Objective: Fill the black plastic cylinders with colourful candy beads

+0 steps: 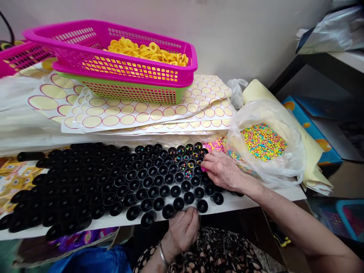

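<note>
Many small round black cups [152, 171] stand close together on the white tabletop. Several at the right hold multicoloured candy beads [188, 173]. Over the right end of these cups, my right hand [223, 170] is closed, pinching a small pink piece [203, 168] whose full shape is hidden by the fingers. My left hand [184, 228] rests at the table's front edge beside the nearest cups. Its fingers are curled, and whatever they may hold is out of sight. To the right, a clear plastic bag [295, 151] lies open with more candy beads [264, 141] inside.
Behind the cups, a magenta basket [125, 72] with yellow rings [153, 47] sits in a green basket [133, 93] on sheets of round stickers [156, 115]. Small pink pieces [214, 145] lie beyond my right hand. A blue box [313, 129] is at right.
</note>
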`<state>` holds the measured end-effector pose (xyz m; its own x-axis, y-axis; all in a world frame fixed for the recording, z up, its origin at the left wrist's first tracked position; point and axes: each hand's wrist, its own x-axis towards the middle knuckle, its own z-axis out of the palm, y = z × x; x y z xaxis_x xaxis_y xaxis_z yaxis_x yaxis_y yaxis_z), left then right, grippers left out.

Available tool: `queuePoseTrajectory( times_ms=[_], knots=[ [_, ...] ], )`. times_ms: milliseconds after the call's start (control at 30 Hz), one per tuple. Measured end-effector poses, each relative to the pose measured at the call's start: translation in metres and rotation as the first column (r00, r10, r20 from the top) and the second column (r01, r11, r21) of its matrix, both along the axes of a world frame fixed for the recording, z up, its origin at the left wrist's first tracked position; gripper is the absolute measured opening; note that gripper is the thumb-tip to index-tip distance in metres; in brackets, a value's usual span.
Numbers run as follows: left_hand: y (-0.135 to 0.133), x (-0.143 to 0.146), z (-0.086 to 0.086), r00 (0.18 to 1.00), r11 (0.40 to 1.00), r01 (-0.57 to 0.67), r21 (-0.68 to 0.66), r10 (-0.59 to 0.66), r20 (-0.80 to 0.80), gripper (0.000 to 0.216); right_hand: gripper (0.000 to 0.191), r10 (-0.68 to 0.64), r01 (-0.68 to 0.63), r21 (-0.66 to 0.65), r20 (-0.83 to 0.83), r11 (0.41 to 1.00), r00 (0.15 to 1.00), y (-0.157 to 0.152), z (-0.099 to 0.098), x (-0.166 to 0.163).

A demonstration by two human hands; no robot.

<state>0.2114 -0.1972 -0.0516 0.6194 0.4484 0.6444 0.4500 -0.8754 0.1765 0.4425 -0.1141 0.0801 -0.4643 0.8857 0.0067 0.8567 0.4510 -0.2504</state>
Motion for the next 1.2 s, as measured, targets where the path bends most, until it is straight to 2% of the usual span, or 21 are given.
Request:
queuePoseTrajectory(
  times_ms=[167, 333, 400, 467, 533, 600, 667, 700, 733, 767, 800, 867, 933, 967, 1000, 1033, 1100, 1133, 1200],
  knots=[
    [-0.001, -0.001, -0.003, 1.0, 1.0, -0.016, 0.0, 0.016, 0.017, 0.035, 0.015, 0.035, -0.042, 0.038, 0.172, 0.998, 0.984, 0.0, 0.003, -0.013],
    [-0.001, -0.001, -0.005, 0.999, 1.0, -0.002, -0.009, 0.003, 0.049, 0.038, 0.016, 0.048, -0.058, 0.054, 0.185, 0.997, 0.982, 0.0, 0.009, -0.018],
    [0.0, -0.001, -0.005, 0.998, 1.0, 0.01, -0.014, -0.009, 0.064, 0.039, 0.018, 0.0, -0.008, 0.081, 0.103, 0.997, 0.995, -0.001, 0.012, -0.008],
    [0.0, -0.001, -0.005, 0.997, 1.0, 0.015, -0.019, -0.013, 0.078, 0.041, 0.017, -0.062, 0.07, 0.109, -0.076, 0.992, 0.995, -0.003, 0.014, 0.013],
    [0.001, 0.0, -0.006, 0.995, 1.0, 0.005, -0.007, -0.004, 0.102, 0.04, 0.015, -0.168, 0.205, 0.108, -0.284, 0.973, 0.944, -0.007, 0.014, 0.046],
    [0.003, 0.002, -0.007, 0.993, 1.0, -0.015, 0.006, 0.014, 0.115, 0.038, 0.015, -0.358, 0.419, 0.093, -0.375, 0.903, 0.855, -0.009, 0.011, 0.085],
    [0.004, 0.003, -0.007, 0.991, 0.999, -0.033, 0.02, 0.03, 0.128, 0.035, 0.016, -0.594, 0.629, 0.097, -0.241, 0.772, 0.767, -0.009, 0.007, 0.12],
    [0.004, 0.004, -0.007, 0.99, 0.999, -0.038, 0.022, 0.035, 0.134, 0.035, 0.017, -0.689, 0.698, 0.113, -0.11, 0.708, 0.717, -0.007, 0.004, 0.133],
    [0.004, 0.004, -0.007, 0.99, 0.999, -0.04, 0.023, 0.036, 0.139, 0.034, 0.018, -0.742, 0.733, 0.126, 0.035, 0.668, 0.67, -0.005, 0.002, 0.142],
    [0.004, 0.005, -0.006, 0.989, 0.999, -0.039, 0.024, 0.035, 0.144, 0.034, 0.019, -0.751, 0.741, 0.129, 0.163, 0.659, 0.64, -0.001, -0.001, 0.148],
    [0.004, 0.005, -0.006, 0.989, 0.999, -0.037, 0.021, 0.034, 0.142, 0.034, 0.021, -0.73, 0.729, 0.115, 0.251, 0.675, 0.636, 0.003, -0.004, 0.15],
    [0.003, 0.005, -0.005, 0.991, 0.999, -0.037, 0.015, 0.035, 0.129, 0.034, 0.023, -0.652, 0.669, 0.039, 0.276, 0.742, 0.706, 0.011, -0.008, 0.15],
    [0.002, 0.005, -0.004, 0.992, 0.999, -0.044, 0.013, 0.042, 0.116, 0.035, 0.02, -0.589, 0.598, -0.092, 0.109, 0.796, 0.801, 0.016, -0.012, 0.149],
    [0.001, 0.005, -0.004, 0.993, 0.999, -0.048, 0.011, 0.046, 0.112, 0.036, 0.017, -0.582, 0.568, -0.176, -0.036, 0.804, 0.812, 0.018, -0.014, 0.15],
    [0.001, 0.005, -0.005, 0.993, 0.999, -0.051, 0.01, 0.05, 0.11, 0.036, 0.013, -0.593, 0.54, -0.263, -0.2, 0.799, 0.78, 0.018, -0.016, 0.153],
    [0.001, 0.005, -0.005, 0.992, 0.999, -0.052, 0.009, 0.051, 0.112, 0.037, 0.01, -0.614, 0.513, -0.342, -0.358, 0.788, 0.704, 0.017, -0.017, 0.156],
    [0.001, 0.005, -0.005, 0.991, 0.999, -0.052, 0.004, 0.051, 0.124, 0.038, 0.014, -0.65, 0.474, -0.448, -0.584, 0.758, 0.487, 0.013, -0.019, 0.161],
    [0.002, 0.005, -0.006, 0.99, 0.999, -0.05, 0.003, 0.049, 0.133, 0.038, 0.017, -0.653, 0.465, -0.473, -0.648, 0.748, 0.392, 0.01, -0.018, 0.163],
    [0.003, 0.006, -0.006, 0.987, 0.999, -0.049, 0.007, 0.048, 0.15, 0.038, 0.021, -0.639, 0.462, -0.486, -0.721, 0.742, 0.268, 0.002, -0.015, 0.162]
  ],
)
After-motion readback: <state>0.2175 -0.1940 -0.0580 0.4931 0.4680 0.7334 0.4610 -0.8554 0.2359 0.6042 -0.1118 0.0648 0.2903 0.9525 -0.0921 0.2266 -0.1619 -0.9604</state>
